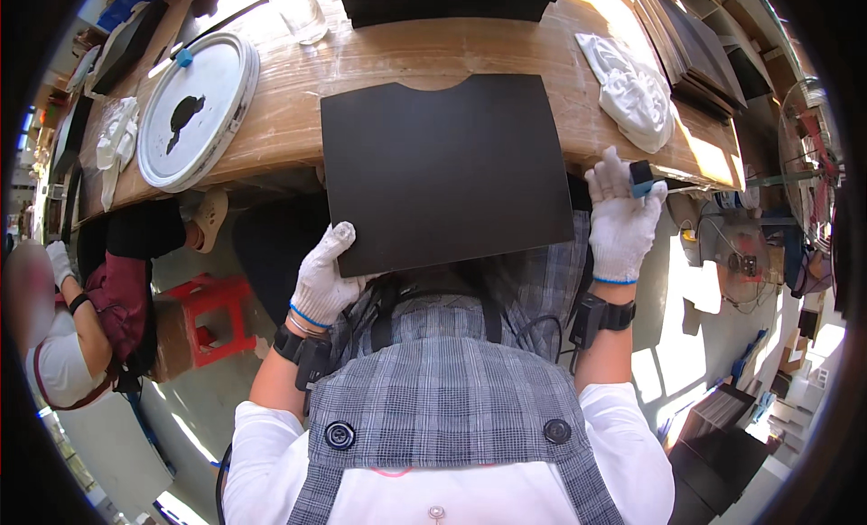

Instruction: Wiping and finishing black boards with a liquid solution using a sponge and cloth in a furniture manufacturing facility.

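Workshop clutter rings a long wooden counter (433, 51) that curves across the upper part of the frame, and at the centre of the frame a flat black rectangular panel with a shallow notch cut in its far edge (442, 168) rests with its far half on the counter and its near half overhanging toward the person's lap. It looks stiff, thin and fairly light, with a smooth matte face that could slip under cotton gloves, so the edges and corners seem the surest places to grip. The left hand (327, 277), in a white knit glove, pinches the panel's lower-left corner, thumb on top and fingers underneath. The right hand (623, 218), gloved the same way, sits just beside the panel's right edge with its fingers closed around a small blue-handled tool (642, 177); whether it also touches the panel cannot be told. Upper right lies a crumpled white cloth (632, 92) beside a stack of dark boards (691, 42). Upper left sits a round white lid with a dark smear (196, 110). At the far left edge, another person (68, 331) is seated near a red plastic stool (212, 317).
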`<act>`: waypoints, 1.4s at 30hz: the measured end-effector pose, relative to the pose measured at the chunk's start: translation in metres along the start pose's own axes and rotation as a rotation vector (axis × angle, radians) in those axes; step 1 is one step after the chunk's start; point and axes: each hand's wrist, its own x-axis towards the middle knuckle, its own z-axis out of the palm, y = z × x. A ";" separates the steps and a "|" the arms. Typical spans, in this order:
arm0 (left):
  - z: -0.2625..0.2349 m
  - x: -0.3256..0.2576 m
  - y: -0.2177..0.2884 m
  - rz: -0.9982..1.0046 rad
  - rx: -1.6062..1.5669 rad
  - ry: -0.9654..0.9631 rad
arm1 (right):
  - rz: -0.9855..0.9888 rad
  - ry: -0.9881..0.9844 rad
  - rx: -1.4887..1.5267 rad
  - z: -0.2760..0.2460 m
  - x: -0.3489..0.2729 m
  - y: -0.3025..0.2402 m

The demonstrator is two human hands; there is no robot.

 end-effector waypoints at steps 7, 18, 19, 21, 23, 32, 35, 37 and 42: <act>-0.004 0.007 -0.004 -0.026 -0.078 0.058 | 0.738 -0.446 0.286 0.120 -0.076 0.077; -0.013 0.004 -0.002 -0.018 -0.196 -0.152 | -0.070 0.108 -0.179 0.055 0.032 0.017; -0.013 0.003 0.000 -0.045 -0.198 -0.143 | -0.028 0.054 -0.119 0.065 0.030 0.018; -0.012 0.003 0.000 -0.067 -0.203 -0.137 | 0.088 -0.092 -0.041 0.079 0.026 0.030; -0.012 0.003 -0.002 -0.147 -0.238 -0.138 | 0.251 -0.197 -0.015 0.092 0.023 0.061; -0.019 -0.005 -0.012 -0.116 -0.375 -0.168 | 0.596 -0.613 -0.008 0.184 -0.019 0.185; -0.010 -0.011 -0.006 -0.070 -0.308 -0.096 | 0.836 -0.776 -0.279 0.167 -0.074 0.163; -0.019 -0.012 -0.006 -0.107 -0.273 -0.115 | 1.249 -0.550 -0.138 0.149 -0.094 0.138; -0.025 -0.006 -0.007 -0.038 -0.396 -0.358 | 1.149 -0.494 -0.241 0.138 -0.074 0.078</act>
